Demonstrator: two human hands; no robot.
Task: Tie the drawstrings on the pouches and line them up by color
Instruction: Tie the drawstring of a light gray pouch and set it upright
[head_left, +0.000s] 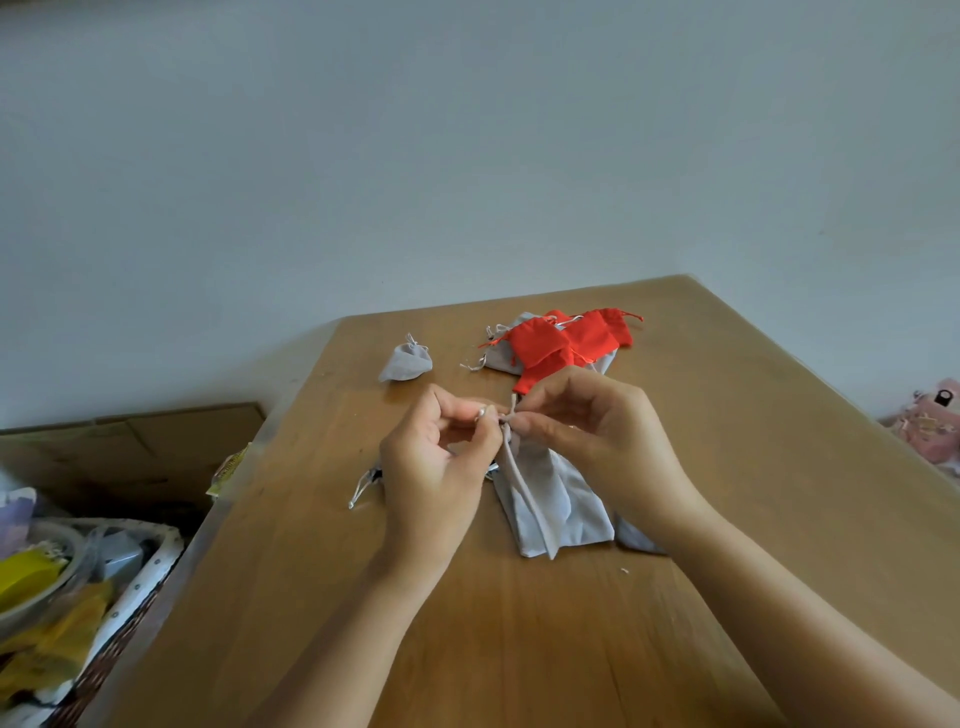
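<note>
My left grip (441, 457) and right grip (597, 431) each pinch a grey drawstring (511, 415) end, the grey pouch (561, 509) hanging just below them onto the counter (519, 649); I judge pulling both ends apart evenly will seat the knot snug at its neck.

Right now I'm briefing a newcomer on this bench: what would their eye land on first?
The left hand and right hand pinch the drawstring of a grey pouch in the middle of the wooden table. Beyond them, red pouches lie heaped over grey ones, and one cinched grey pouch sits alone to the left.
</note>
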